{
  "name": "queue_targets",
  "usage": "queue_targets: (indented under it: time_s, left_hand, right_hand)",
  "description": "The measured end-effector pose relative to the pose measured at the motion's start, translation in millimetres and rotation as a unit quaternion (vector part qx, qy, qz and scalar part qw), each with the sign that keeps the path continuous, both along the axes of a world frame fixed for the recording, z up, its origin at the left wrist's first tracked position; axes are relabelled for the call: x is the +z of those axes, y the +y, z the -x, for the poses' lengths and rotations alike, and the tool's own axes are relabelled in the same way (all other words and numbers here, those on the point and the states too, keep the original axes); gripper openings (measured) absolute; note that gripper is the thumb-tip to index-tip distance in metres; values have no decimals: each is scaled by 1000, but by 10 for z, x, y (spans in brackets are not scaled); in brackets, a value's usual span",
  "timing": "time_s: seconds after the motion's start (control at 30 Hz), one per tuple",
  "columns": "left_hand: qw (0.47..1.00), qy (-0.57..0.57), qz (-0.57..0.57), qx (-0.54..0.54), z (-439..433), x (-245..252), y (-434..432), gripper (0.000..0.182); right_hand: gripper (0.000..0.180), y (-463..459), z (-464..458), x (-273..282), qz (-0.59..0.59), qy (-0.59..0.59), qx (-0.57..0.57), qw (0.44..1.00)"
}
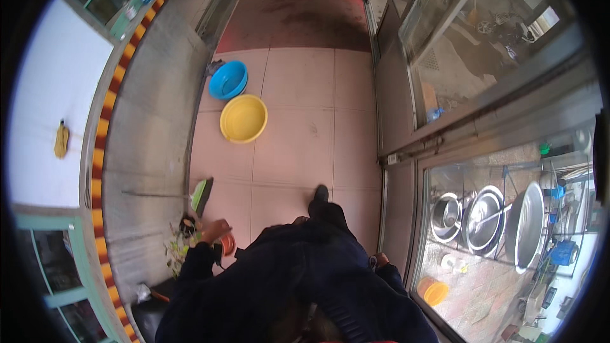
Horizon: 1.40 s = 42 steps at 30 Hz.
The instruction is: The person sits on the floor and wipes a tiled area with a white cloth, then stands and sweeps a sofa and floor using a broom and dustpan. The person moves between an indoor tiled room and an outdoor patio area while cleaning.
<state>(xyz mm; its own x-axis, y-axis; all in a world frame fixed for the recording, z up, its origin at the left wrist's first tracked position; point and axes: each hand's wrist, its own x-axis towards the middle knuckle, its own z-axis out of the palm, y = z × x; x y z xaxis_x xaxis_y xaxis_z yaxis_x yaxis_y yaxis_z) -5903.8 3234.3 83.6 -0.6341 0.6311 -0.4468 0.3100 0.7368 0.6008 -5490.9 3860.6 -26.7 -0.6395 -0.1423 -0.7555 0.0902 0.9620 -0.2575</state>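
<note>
My left hand is out to the side at the lower left, with the fingers curled. Just beyond it is a red-orange round vessel, partly covered by the hand. Whether the hand holds anything is unclear. A leafy potted plant stands beside that hand, against the wall. My right hand hangs low by my hip, near the window side. Something small and greyish shows at its edge, too small to name. One dark shoe is forward on the pink tiles.
A yellow basin and a blue basin sit along the left wall. A green broom head rests nearer. Farther off lies a dark red mat. Glazed panels line the right; large metal bowls show through the glass.
</note>
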Motion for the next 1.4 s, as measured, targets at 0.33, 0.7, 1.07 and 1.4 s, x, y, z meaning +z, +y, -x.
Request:
queue_targets:
  time_s: [0.33,0.7,1.07,1.4]
  left_hand:
    - [948,-293,78,98,1601,-71,533,29]
    - [987,77,86,-114,6363,29,2951,24]
    - [970,27,99,-223,9671,170,5172,23]
    - [969,-213,-23,-124,11275,120,5713,37]
  right_hand:
    - [21,2174,3757,367,-70,93,-290,950]
    - [19,3048,6609,190,-51,44,-184,981]
    - [14,4497,8862,-65,-61,40,-21,997]
    - [26,5932,11784,570,-2,11,-526,850]
